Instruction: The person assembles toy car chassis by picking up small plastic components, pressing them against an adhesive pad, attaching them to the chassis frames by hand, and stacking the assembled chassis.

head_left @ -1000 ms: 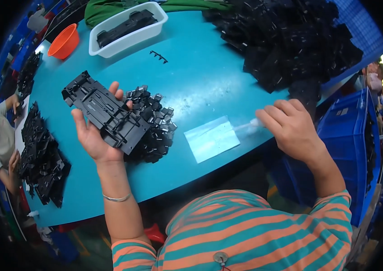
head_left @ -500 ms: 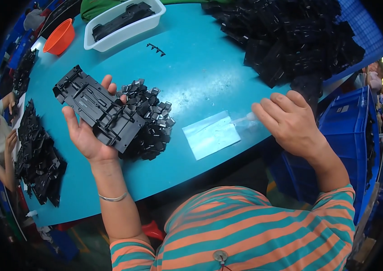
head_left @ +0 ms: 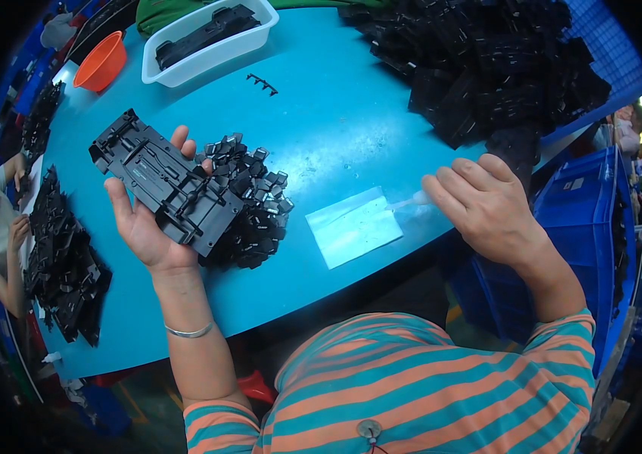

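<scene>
My left hand [head_left: 156,240] is wrapped round the edges of a black plastic vehicle chassis [head_left: 163,180], palm up, with the thumb on its near side and fingertips on the far side. The moulded bars and ribs of the chassis face up. A heap of small black plastic parts [head_left: 256,208] lies right beside and partly under it. Closed in a fist, my right hand [head_left: 491,208] grips a small translucent squeeze bottle [head_left: 418,199], mostly hidden by the fingers. Its thin tip points left, over the edge of a pale, shiny flat sheet [head_left: 352,231] on the table.
The turquoise table [head_left: 321,129] carries a large pile of black chassis parts [head_left: 487,68] at far right and another pile [head_left: 67,265] at left. A white tub [head_left: 207,57], an orange bowl [head_left: 101,64] and a small black strip [head_left: 262,84] lie farther back. Blue crates [head_left: 574,219] stand right.
Hardly anything differs. Both hands keep their places, and the bottle tip has shifted very slightly at the sheet's edge.
</scene>
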Motion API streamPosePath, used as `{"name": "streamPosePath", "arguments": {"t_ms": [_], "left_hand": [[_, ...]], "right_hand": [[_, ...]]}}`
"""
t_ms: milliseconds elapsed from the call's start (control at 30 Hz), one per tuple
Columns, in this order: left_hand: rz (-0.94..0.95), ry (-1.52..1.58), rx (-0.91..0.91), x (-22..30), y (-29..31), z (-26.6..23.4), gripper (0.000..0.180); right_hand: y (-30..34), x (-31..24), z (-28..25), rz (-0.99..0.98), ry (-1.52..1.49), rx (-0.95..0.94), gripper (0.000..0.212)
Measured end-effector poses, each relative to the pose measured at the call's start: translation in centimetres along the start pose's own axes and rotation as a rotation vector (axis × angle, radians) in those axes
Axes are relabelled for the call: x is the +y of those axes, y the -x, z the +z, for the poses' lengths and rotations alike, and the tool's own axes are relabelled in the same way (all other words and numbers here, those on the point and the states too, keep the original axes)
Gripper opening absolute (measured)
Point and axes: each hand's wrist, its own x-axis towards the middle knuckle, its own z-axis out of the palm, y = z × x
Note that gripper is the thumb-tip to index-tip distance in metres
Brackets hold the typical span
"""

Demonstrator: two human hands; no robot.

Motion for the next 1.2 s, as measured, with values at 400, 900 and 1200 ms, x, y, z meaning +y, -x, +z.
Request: {"name": "streamPosePath", "arguments": {"t_ms": [400,900,1200], "left_hand": [[0.014,-0.021,0.030,-0.03,0.09,0.27,0.070],[0.015,-0.019,0.028,-0.09,0.04,0.44,0.070],[0.014,-0.017,0.017,-0.11,0.05,0.42,0.070]], "right_hand": [[0.23,-0.05,0.04,0.003,-0.016,-0.005,0.019],[0.03,0.31,0.37,0.006,-0.039,0.004,0.018],[-0.13,0.33,0.42,0.009,-0.033,-0.002,0.019]]}}
